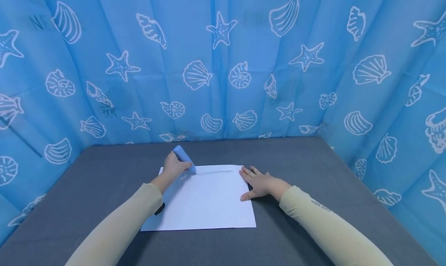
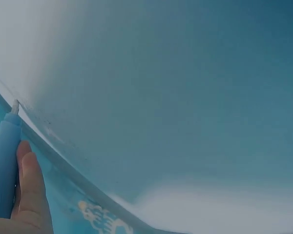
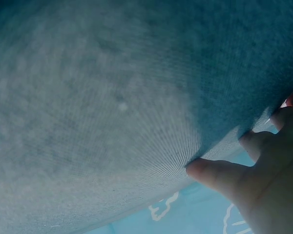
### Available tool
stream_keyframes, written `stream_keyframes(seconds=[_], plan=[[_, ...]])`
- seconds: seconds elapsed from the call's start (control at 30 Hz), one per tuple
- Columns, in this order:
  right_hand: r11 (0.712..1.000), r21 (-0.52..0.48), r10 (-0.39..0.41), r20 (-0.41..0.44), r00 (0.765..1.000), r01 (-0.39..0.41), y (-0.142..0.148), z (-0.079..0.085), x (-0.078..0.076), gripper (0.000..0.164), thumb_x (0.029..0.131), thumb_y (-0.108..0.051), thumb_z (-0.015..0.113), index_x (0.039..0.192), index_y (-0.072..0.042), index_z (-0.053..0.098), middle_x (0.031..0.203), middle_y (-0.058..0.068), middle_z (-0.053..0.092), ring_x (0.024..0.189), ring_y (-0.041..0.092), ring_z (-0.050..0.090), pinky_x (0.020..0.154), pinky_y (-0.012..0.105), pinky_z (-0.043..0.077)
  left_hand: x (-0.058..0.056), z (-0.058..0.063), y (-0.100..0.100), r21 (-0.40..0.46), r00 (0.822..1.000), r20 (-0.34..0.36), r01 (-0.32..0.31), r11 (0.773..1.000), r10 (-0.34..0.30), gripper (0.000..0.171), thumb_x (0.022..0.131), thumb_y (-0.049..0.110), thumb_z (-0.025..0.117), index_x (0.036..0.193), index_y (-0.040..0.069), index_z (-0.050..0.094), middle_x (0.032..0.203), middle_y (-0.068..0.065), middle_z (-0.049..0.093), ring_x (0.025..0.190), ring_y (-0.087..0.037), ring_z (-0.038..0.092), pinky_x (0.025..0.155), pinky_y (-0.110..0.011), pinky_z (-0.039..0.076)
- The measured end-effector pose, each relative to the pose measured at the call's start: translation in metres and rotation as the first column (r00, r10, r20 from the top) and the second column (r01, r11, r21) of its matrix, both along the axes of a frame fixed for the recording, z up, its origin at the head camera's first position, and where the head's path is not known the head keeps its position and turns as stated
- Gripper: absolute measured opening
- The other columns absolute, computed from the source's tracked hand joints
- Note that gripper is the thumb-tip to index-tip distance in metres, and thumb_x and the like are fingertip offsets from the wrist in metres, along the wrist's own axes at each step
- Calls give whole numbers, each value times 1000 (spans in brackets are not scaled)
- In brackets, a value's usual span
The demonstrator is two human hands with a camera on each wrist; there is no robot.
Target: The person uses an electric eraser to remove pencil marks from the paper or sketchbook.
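Note:
A sheet of white paper lies on the grey table. My left hand grips a thick light-blue pen-shaped tool near the paper's upper left part, its tip pointing down at the sheet. In the left wrist view the tool has a narrow, blunt, pale grey tip touching or very close to the paper. A thin dark line runs near the top edge of the sheet. Small dark specks show near the tip. With fingers spread, my right hand rests flat on the paper's upper right edge, holding nothing.
Grey cloth covers the table around the paper. Blue curtains with white shells and starfish hang behind and at both sides. A small black device sits at the left wrist.

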State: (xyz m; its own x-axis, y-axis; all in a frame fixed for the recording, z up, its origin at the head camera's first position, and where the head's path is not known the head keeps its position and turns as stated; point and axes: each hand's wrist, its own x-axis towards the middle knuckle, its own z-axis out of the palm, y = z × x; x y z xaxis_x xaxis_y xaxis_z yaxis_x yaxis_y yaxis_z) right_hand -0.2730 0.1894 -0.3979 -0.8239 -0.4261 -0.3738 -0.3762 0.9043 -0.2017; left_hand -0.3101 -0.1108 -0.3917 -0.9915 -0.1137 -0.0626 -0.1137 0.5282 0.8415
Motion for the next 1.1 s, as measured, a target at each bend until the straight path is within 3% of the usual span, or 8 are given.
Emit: stream_keyframes(seconds=[0.13,0.43,0.93,1.1], plan=[[1000,1,-4,-1,1000,4,-1,1,0,104,82,-63,63,156,-8,14,162,9,8,146,37,2,107,71,14,-2,3,1,-14,1000,2,-8,1000,8,59,84,10,71,129,-9,40,121,-30,54,106,-38,59,86,-42,54],[1000,15,-11,19,1000,10,1,1,-2,105,81,-64,64,157,-12,14,163,6,7,147,36,1,108,69,14,5,5,3,-3,999,36,22,1000,-22,61,84,9,73,131,-10,40,118,-31,56,93,-35,67,78,-38,57],[1000,3,-7,20,1000,6,0,1,-4,104,81,-63,64,156,-11,14,163,6,6,147,36,0,108,70,12,1,-1,-2,83,996,72,-63,995,57,65,87,13,70,136,-10,34,124,-31,52,104,-37,62,88,-42,53],[1000,2,-7,21,1000,7,0,1,-3,104,82,-63,64,156,-11,13,163,8,6,147,37,0,108,70,12,1,-3,-2,66,997,53,-52,997,48,62,86,13,70,134,-10,37,121,-31,53,103,-38,62,86,-42,54]])
